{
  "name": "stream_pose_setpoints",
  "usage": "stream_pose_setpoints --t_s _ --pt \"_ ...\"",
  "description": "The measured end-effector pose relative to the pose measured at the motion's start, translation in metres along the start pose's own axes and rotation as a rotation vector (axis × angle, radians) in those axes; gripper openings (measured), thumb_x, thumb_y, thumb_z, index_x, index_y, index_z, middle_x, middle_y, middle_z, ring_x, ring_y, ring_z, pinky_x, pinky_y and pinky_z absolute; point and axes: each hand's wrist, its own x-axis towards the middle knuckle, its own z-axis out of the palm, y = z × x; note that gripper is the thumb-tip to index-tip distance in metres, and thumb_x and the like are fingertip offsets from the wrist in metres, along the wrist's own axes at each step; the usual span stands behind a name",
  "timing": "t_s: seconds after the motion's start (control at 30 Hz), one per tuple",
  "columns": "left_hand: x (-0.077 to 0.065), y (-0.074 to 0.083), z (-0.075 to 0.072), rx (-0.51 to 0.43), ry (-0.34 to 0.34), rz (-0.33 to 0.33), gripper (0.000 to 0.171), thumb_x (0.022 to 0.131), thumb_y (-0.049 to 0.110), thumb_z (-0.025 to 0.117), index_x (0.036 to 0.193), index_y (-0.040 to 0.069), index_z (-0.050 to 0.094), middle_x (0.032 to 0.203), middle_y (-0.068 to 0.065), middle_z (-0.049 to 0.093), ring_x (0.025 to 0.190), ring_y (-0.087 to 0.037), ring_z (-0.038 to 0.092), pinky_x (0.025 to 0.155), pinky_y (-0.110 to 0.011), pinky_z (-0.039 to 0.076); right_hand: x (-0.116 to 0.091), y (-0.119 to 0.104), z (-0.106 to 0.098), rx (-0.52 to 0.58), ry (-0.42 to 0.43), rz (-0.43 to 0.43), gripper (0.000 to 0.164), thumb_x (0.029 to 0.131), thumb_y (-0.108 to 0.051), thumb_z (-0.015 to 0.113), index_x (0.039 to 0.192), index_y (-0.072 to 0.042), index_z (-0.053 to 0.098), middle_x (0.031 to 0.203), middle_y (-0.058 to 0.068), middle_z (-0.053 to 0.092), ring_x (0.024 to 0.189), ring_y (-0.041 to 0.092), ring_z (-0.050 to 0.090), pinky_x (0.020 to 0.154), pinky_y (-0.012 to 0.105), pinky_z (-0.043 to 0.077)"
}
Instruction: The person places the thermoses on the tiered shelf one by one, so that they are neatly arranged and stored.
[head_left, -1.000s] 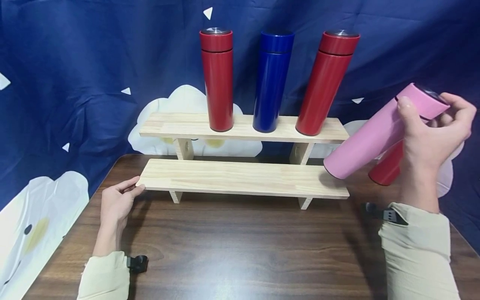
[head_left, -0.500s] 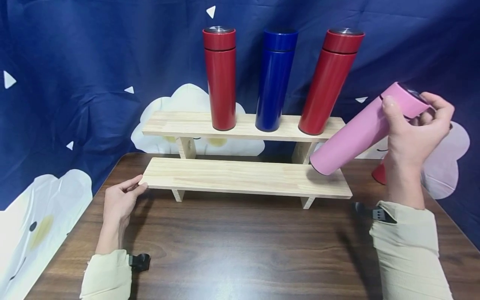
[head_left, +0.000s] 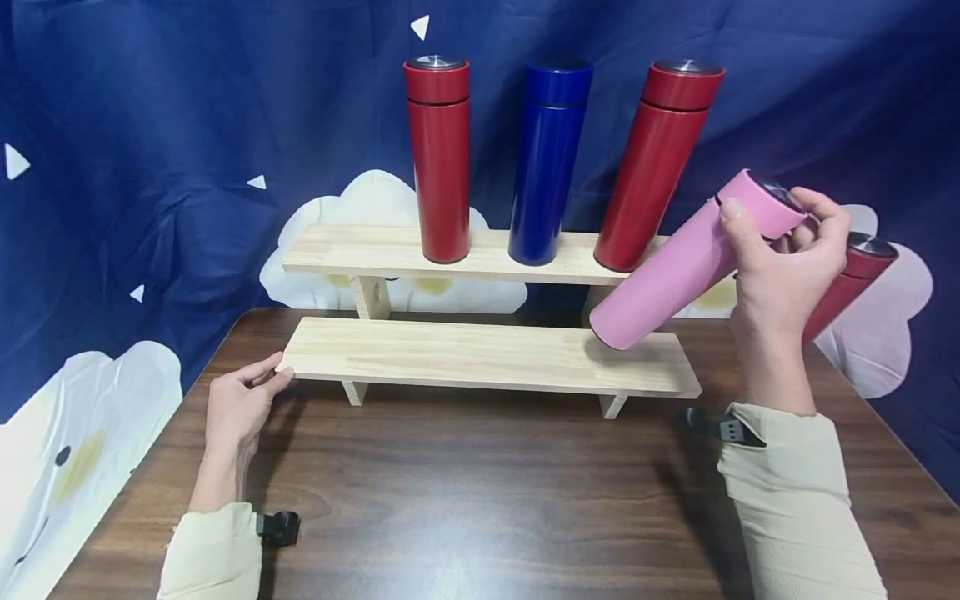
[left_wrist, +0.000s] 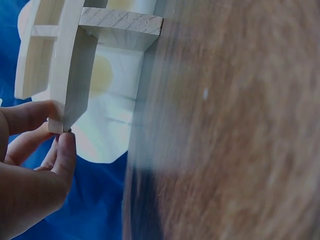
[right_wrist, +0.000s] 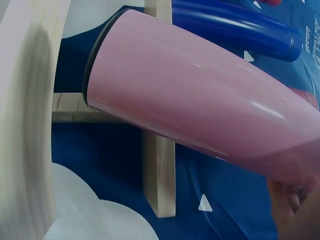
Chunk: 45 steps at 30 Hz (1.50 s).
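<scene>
My right hand (head_left: pixel 787 267) grips a pink thermos (head_left: pixel 671 271) around its lid end. The thermos is tilted, its base down to the left over the right part of the lower shelf (head_left: pixel 465 354). In the right wrist view the pink thermos (right_wrist: pixel 200 90) fills the middle, with the base apart from the shelf board. At the left end of that lower shelf, my left hand (head_left: pixel 242 400) pinches the corner between thumb and fingers. The left wrist view shows the fingers (left_wrist: pixel 65 155) on the end of the wooden board (left_wrist: pixel 62 75).
On the upper shelf (head_left: pixel 345 250) stand a red thermos (head_left: pixel 441 167), a blue thermos (head_left: pixel 550 167) and another red thermos (head_left: pixel 660 167). One more red thermos (head_left: pixel 851 283) is behind my right hand, partly hidden. The brown table (head_left: pixel 465 500) extends in front.
My right hand has carried the pink thermos leftward, from beyond the shelf's right end to above its right part. My left hand keeps its pinch on the shelf corner.
</scene>
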Motion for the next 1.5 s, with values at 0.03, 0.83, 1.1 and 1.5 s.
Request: stream_pose_setpoints --t_s 0.03,0.83,1.1,1.5 --pt "0.000 -0.001 0.000 0.003 -0.001 0.006 0.045 0.094 0.016 0.074 0.137 0.007 0.063 0.139 -0.012 0.059 0.130 -0.020 0.053 0.101 -0.022 0.045 -0.001 0.001 0.001 0.002 -0.005 0.000 0.060 0.062 0.005 0.089 0.114 -0.006 0.061 0.103 0.017 0.066 0.093 0.022 0.062 0.081 0.031 0.051" --pt "0.001 -0.001 0.001 -0.007 0.013 -0.006 0.045 0.094 0.015 0.074 0.137 0.008 0.063 0.140 -0.012 0.059 0.131 -0.022 0.053 0.103 -0.028 0.044 -0.025 0.009 0.024 0.121 -0.041 0.110 0.056 0.064 0.011 0.087 0.112 -0.005 0.062 0.100 0.019 0.069 0.090 0.025 0.063 0.074 0.030 0.053" --pt "0.000 -0.001 0.002 0.003 0.008 -0.005 0.043 0.094 0.015 0.074 0.136 0.008 0.064 0.139 -0.012 0.060 0.129 -0.020 0.054 0.094 -0.018 0.045 -0.032 0.009 0.031 0.128 -0.060 0.132 0.056 0.065 0.008 0.087 0.113 -0.006 0.061 0.103 0.019 0.068 0.094 0.026 0.062 0.076 0.033 0.053" --pt "0.001 -0.001 0.000 0.004 0.017 0.005 0.044 0.093 0.016 0.075 0.135 0.009 0.065 0.138 -0.011 0.060 0.127 -0.018 0.055 0.090 -0.014 0.045 -0.039 0.011 0.047 0.105 -0.141 0.086 0.057 0.065 0.007 0.086 0.114 -0.004 0.060 0.103 0.018 0.069 0.095 0.026 0.064 0.080 0.032 0.054"
